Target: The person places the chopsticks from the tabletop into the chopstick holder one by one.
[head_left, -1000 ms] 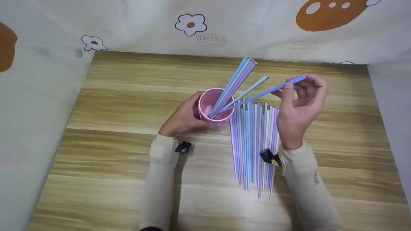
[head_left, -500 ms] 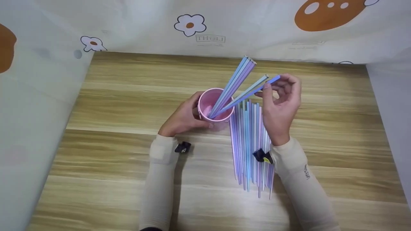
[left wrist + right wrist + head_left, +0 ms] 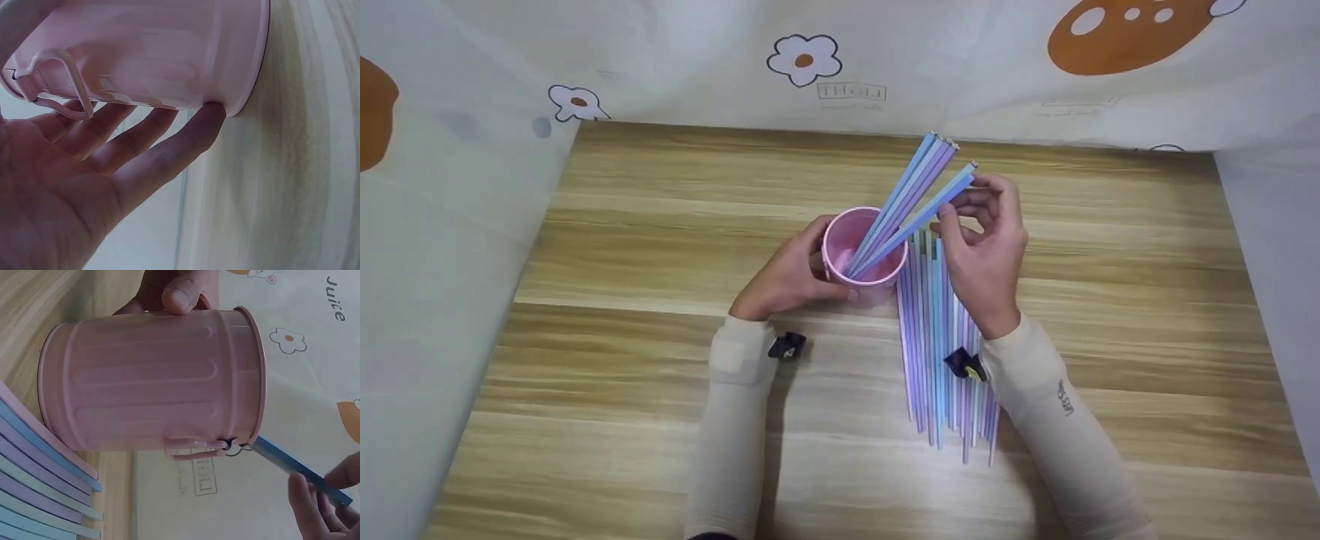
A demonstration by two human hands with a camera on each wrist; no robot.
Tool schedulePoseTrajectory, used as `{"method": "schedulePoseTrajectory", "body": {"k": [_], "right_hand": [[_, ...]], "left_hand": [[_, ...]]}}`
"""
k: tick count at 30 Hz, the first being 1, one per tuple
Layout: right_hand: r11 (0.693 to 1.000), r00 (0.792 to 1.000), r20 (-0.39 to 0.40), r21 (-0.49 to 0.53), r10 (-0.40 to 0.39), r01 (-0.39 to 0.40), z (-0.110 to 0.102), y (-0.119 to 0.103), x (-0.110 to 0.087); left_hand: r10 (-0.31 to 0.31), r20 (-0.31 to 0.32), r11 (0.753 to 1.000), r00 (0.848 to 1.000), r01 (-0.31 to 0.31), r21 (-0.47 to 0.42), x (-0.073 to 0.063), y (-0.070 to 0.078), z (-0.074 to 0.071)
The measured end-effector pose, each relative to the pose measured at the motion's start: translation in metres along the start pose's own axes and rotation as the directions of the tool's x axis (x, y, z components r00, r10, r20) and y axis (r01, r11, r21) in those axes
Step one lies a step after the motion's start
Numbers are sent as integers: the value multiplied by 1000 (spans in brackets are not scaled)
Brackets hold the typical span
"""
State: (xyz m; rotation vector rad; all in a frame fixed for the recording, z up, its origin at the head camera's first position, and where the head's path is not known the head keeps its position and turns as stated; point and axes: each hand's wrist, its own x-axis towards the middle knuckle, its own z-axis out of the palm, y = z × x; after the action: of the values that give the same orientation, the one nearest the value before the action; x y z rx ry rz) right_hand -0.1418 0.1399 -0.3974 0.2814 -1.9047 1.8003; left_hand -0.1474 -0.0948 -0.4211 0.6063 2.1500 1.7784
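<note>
left hand [image 3: 787, 274] curled round a pink bucket [image 3: 140, 388]; right hand [image 3: 986, 244] pinching the upper end of a blue stick [image 3: 286, 460] leaning leftward into it, apparently mid-placement, next calling for a gentle release.

Right hand [image 3: 986, 244] in pinch grip

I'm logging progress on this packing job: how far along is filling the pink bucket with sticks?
Done: a bundle of blue and purple sticks already leans in the pink bucket, which the left hand holds.
In hand: the right hand pinches a blue stick, lower end inside the bucket.
Left, apparently: the row of pastel sticks beside it.
</note>
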Motion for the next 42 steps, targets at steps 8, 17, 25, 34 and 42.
{"method": "schedulePoseTrajectory", "body": {"k": [8,17,25,34,42], "right_hand": [[960,990,98,-271,102,-72,-19,0,-1],[835,949,116,-514,292,-194,-59,10,5],[682,834,170,-671,525,-292,-93,19,3],[542,744,162,-785,649,-302,-116,33,1],[458,659,159,-834,735,-309,-119,43,-2]], "left_hand": [[17,-4,1000,1000,-17,-6,-1,0,0],[21,0,1000,1000,-21,-15,0,-1,-1],[13,1,1000,1000,-13,-8,0,1,-1],[6,4,1000,1000,-6,4,0,1,0],[-1,-13,999,1000,2,33,7,-27,-1]]}}
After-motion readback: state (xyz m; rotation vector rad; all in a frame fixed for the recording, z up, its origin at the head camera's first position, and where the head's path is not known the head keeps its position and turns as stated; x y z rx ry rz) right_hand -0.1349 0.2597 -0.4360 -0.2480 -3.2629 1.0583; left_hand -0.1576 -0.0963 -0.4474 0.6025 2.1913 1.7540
